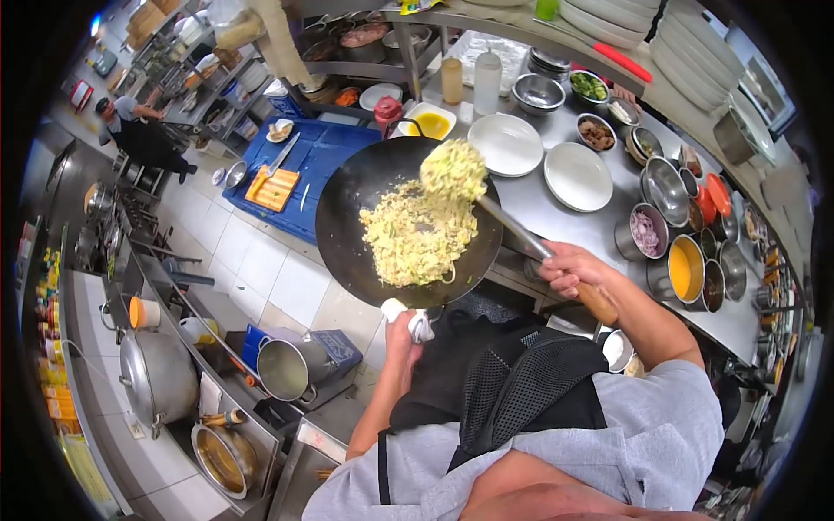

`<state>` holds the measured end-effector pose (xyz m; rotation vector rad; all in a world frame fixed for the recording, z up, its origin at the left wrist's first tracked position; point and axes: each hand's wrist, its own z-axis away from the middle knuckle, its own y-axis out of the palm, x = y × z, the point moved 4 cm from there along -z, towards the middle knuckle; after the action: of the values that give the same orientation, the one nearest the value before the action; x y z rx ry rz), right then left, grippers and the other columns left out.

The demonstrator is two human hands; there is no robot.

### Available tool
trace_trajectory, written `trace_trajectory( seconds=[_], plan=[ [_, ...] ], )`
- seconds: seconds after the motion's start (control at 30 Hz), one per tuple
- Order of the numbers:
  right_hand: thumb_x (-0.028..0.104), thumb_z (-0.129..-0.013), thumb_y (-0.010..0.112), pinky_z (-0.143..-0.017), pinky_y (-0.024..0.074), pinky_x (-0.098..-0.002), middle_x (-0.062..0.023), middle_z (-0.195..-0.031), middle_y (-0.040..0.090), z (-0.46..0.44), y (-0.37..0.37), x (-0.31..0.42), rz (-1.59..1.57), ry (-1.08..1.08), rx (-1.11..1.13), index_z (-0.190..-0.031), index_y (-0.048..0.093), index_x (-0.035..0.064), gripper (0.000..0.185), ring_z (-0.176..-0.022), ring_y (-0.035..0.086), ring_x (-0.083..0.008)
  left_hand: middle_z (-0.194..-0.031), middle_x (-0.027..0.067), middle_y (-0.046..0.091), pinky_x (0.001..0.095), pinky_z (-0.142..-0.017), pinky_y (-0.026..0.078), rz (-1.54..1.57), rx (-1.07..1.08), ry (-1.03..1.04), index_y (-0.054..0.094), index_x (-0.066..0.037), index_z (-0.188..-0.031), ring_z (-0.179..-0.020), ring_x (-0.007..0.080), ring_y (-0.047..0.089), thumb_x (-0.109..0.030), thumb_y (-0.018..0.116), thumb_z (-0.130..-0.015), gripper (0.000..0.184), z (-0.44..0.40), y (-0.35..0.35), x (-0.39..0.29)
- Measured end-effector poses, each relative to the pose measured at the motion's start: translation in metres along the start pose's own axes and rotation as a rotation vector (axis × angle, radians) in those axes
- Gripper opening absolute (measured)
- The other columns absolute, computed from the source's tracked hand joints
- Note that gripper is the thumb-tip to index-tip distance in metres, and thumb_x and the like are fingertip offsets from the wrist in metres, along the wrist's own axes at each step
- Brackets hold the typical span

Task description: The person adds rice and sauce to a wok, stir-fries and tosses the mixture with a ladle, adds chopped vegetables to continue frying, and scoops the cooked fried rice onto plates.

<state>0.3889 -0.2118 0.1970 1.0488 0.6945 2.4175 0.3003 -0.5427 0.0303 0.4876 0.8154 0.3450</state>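
Note:
My left hand (401, 337) is closed around a white cloth (420, 325) at the near rim of a large black wok (343, 208), which I hold up in front of me. In the wok lies a heap of fried rice (408, 247) with yellow egg bits. My right hand (569, 267) grips a long-handled ladle (517, 227) with a wooden grip end. Fried rice is piled on the ladle's head, above the wok's right side, hiding the bowl. Two white plates, one farther back (504, 143) and one nearer (579, 177), rest on the steel counter just right of the wok.
Bowls of ingredients, such as red onion (645, 233) and a yellow liquid (685, 267), line the counter's right. A blue table (300, 217) at left bears a knife (283, 154) and cutting board (272, 188). A pot (283, 369) stands lower left. Another person (139, 139) stands far left.

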Motion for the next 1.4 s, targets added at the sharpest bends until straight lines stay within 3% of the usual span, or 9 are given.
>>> trace_trajectory(
  seconds=[0.33,0.5,0.93,1.1,1.17,1.2,1.3,1.37,1.4],
  plan=[
    [0.007,-0.092,0.052,-0.037,0.0392,-0.0260,-0.0002,-0.069,0.046,-0.034,-0.063,0.016,0.244,-0.267,-0.435,-0.150,0.022,0.0202,0.067,-0.044,0.041,-0.0071,-0.079,0.0068,0.061,0.0333,-0.057,0.051,-0.052,0.051,-0.088,0.055,-0.002,-0.097,-0.066,0.0189,0.062,-0.006,0.058,-0.084,0.014,-0.021,-0.006,-0.011],
    [0.000,-0.084,0.053,-0.062,0.0516,-0.0474,-0.0234,-0.085,0.065,-0.113,-0.165,-0.025,1.511,-0.156,-1.184,-0.155,0.001,0.0337,0.095,-0.067,0.065,-0.0347,-0.076,0.0075,0.061,0.0338,-0.055,0.050,-0.030,0.033,-0.107,0.055,-0.003,-0.093,-0.062,0.0198,0.062,-0.008,0.058,-0.084,0.011,-0.013,-0.024,-0.043],
    [-0.006,-0.081,0.047,-0.083,0.0485,-0.0530,-0.0244,-0.102,0.066,-0.070,-0.023,0.011,1.570,-0.120,-1.397,-0.152,0.014,0.0423,0.092,-0.097,0.064,-0.0404,-0.078,0.0100,0.062,0.0336,-0.057,0.051,-0.061,0.007,-0.073,0.053,-0.002,-0.096,-0.067,0.0219,0.063,-0.010,0.054,-0.084,0.015,0.046,-0.128,-0.101],
    [0.000,-0.086,0.049,-0.068,0.0515,-0.0468,-0.0236,-0.096,0.067,-0.027,0.070,-0.019,1.432,-0.639,-1.176,-0.154,0.013,0.0346,0.084,-0.079,0.067,-0.0368,-0.073,0.0060,0.059,0.0355,-0.049,0.049,-0.058,-0.066,-0.029,0.055,-0.004,-0.090,-0.059,0.0185,0.059,-0.010,0.057,-0.084,0.009,0.027,-0.152,-0.106],
    [0.005,-0.090,0.052,-0.075,0.0519,-0.0493,-0.0274,-0.119,0.061,-0.008,0.107,-0.059,1.274,-0.640,-0.897,-0.155,0.009,0.0321,0.083,-0.078,0.066,-0.0431,-0.072,0.0057,0.059,0.0353,-0.049,0.049,-0.033,-0.069,-0.026,0.054,-0.005,-0.089,-0.059,0.0185,0.059,-0.010,0.056,-0.084,0.008,0.028,-0.152,-0.114],
    [0.003,-0.089,0.051,-0.049,0.0462,-0.0319,-0.0152,-0.096,0.067,-0.001,0.128,-0.082,1.138,-0.460,-0.819,-0.156,0.010,0.0262,0.082,-0.051,0.050,-0.0134,-0.071,0.0053,0.058,0.0351,-0.048,0.049,-0.009,-0.065,-0.023,0.054,-0.005,-0.088,-0.058,0.0185,0.059,-0.011,0.056,-0.084,0.007,0.031,-0.152,-0.117],
    [0.006,-0.090,0.055,-0.090,0.0482,-0.0458,-0.0199,-0.138,0.052,-0.015,0.118,-0.153,1.497,-0.679,-0.475,-0.155,0.017,0.0217,0.077,-0.088,0.066,-0.0368,-0.075,0.0062,0.062,0.0348,-0.049,0.049,0.098,-0.056,-0.044,0.056,-0.007,-0.091,-0.061,0.0189,0.061,-0.013,0.055,-0.087,0.007,0.050,-0.145,-0.125],
    [0.006,-0.090,0.054,-0.102,0.0441,-0.0464,-0.0150,-0.148,0.042,-0.029,0.120,-0.174,1.388,-0.057,-0.206,-0.154,0.014,0.0310,0.079,-0.113,0.057,-0.0417,-0.077,0.0068,0.063,0.0344,-0.049,0.050,0.164,-0.054,-0.074,0.057,-0.007,-0.094,-0.063,0.0191,0.062,-0.013,0.054,-0.088,0.009,0.069,-0.129,-0.130],
    [0.009,-0.091,0.054,-0.098,0.0448,-0.0487,-0.0176,-0.143,0.047,-0.031,0.128,-0.169,1.455,0.092,-0.218,-0.154,0.013,0.0317,0.079,-0.106,0.060,-0.0433,-0.080,0.0066,0.064,0.0332,-0.051,0.051,0.177,-0.040,-0.021,0.058,-0.008,-0.098,-0.065,0.0185,0.063,-0.014,0.054,-0.090,0.011,0.082,-0.114,-0.134]
  ],
)
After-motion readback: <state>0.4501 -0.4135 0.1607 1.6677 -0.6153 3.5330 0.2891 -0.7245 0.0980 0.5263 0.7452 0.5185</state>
